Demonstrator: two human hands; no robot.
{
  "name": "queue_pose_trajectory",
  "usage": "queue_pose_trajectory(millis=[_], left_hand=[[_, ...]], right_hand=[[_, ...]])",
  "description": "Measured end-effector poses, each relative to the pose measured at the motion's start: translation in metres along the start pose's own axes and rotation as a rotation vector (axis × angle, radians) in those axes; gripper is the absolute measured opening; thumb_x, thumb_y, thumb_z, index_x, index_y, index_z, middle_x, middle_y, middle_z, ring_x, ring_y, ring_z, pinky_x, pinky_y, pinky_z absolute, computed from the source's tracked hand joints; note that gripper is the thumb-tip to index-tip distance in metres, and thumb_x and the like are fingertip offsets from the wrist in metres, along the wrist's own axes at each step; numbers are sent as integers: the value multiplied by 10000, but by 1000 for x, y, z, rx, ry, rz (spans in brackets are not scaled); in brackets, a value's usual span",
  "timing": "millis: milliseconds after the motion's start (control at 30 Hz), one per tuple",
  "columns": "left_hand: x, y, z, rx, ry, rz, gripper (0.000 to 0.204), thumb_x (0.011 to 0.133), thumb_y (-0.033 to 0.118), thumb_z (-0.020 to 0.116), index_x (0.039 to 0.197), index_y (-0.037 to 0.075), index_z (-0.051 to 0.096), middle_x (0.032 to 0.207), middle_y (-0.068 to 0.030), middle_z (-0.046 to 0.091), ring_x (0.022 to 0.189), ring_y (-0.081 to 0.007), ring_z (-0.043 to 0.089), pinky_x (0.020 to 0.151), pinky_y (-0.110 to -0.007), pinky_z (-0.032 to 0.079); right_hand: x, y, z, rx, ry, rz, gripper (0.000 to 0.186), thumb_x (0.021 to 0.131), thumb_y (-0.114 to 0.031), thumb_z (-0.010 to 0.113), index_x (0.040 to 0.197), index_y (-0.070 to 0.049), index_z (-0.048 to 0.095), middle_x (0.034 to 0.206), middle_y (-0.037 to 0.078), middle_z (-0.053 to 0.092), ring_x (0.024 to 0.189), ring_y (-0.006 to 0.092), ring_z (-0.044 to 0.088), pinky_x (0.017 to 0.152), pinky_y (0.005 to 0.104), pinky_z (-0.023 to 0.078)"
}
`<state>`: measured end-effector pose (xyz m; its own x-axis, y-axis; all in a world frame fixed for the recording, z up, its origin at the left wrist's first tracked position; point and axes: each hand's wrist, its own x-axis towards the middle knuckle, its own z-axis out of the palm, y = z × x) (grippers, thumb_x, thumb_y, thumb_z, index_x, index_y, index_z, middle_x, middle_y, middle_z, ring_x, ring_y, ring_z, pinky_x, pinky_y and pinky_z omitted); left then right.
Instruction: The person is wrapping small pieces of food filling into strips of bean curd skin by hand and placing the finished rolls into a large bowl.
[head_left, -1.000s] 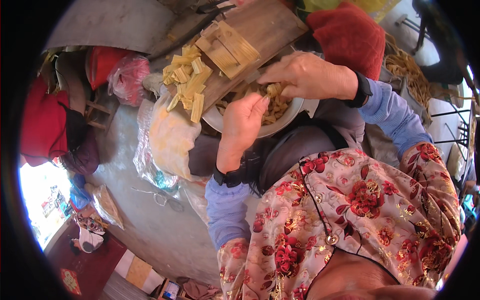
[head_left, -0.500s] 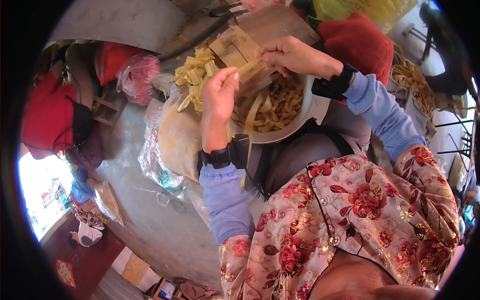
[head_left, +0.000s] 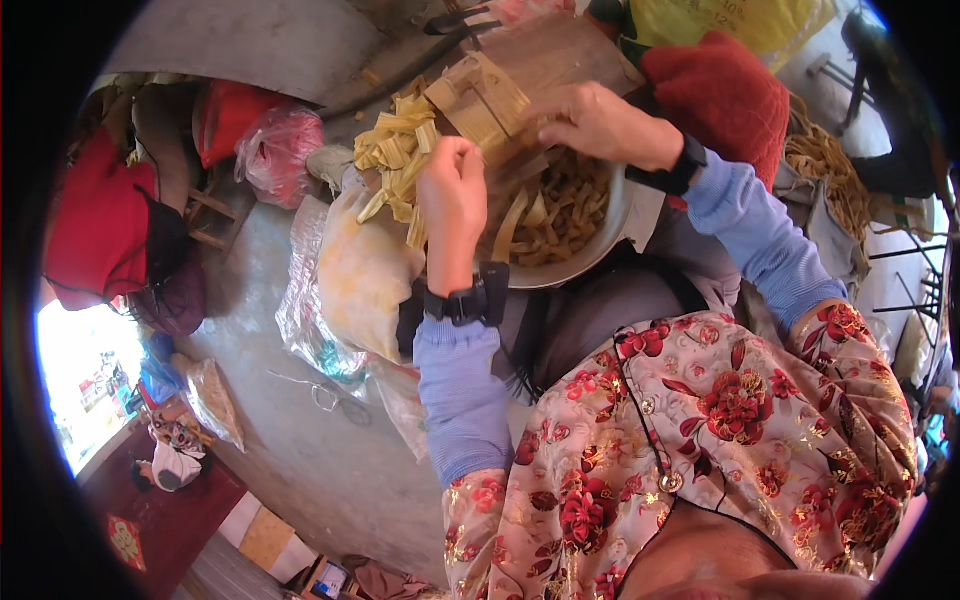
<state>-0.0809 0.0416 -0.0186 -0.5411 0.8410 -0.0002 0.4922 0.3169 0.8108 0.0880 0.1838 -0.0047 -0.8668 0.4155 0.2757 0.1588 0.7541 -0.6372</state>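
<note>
My left hand (head_left: 452,200) is closed, fingertips pinched on a yellow, flat dried strip (head_left: 500,152) that looks blurred between my hands. My right hand (head_left: 608,125) reaches in from the right with its fingers bent; motion blur hides whether it grips the strip's other end. Below both hands, on my lap, rests a round pale basin (head_left: 622,215) holding many short brownish-yellow cut pieces (head_left: 565,215). A small wooden frame-like block (head_left: 480,95) stands just beyond my fingers. Left of it lies a heap of folded yellow strips (head_left: 395,150).
A stained pale sack (head_left: 365,270) and clear plastic (head_left: 305,285) lie left of the basin. A red cloth (head_left: 715,95) sits at the right, beside a bundle of long strips (head_left: 825,175). A brown board (head_left: 560,55) lies beyond the block. Further left are red bags (head_left: 100,230).
My left hand has shifted slightly right, and my right hand slightly right and down. The long strip end that hung over the basin's near rim toward my lap no longer hangs there.
</note>
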Motion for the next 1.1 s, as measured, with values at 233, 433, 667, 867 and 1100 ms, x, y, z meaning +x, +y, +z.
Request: queue_pose_trajectory(millis=[233, 433, 667, 867, 1100], left_hand=[[-38, 35, 25, -763, -269, -323, 113, 913, 108, 548, 969, 20, 592, 680, 16, 534, 523, -49, 425, 461, -203, 341], [-46, 23, -16, -622, -458, -183, 222, 943, 158, 530, 1095, 27, 626, 691, 34, 541, 516, -7, 401, 449, -157, 297], [-48, 43, 19, -1035, -232, -371, 176, 934, 183, 524, 977, 41, 619, 635, 46, 472, 504, -28, 367, 451, -172, 288], [-51, 50, 27, -1192, -343, -390, 100, 919, 115, 534, 973, 57, 596, 686, 50, 456, 547, -29, 358, 466, -174, 283], [-49, 28, 28, 328, 60, 516, 136, 842, 72, 587, 969, 24, 600, 733, -74, 575, 661, -219, 525, 565, -352, 436]], right_hand=[[-5, -32, 23, 81, 167, -104, 175, 824, -220, 642, 882, -55, 655, 907, 155, 634, 860, 333, 606, 686, 402, 494], [-21, -18, -9, -122, -105, -291, 156, 837, -171, 639, 779, -27, 639, 618, 127, 593, 518, 262, 574, 490, 365, 435], [-15, -86, 0, 1047, -9, 580, 151, 883, -148, 583, 814, -52, 679, 625, 32, 611, 556, 46, 534, 507, 273, 449], [-26, -46, 20, -158, 218, 172, 112, 780, -209, 630, 808, -102, 644, 666, 97, 627, 575, 330, 592, 486, 396, 463], [-38, -36, 26, -18, 144, 247, 197, 840, -280, 620, 826, -91, 672, 628, 89, 625, 576, 247, 617, 517, 345, 466]])
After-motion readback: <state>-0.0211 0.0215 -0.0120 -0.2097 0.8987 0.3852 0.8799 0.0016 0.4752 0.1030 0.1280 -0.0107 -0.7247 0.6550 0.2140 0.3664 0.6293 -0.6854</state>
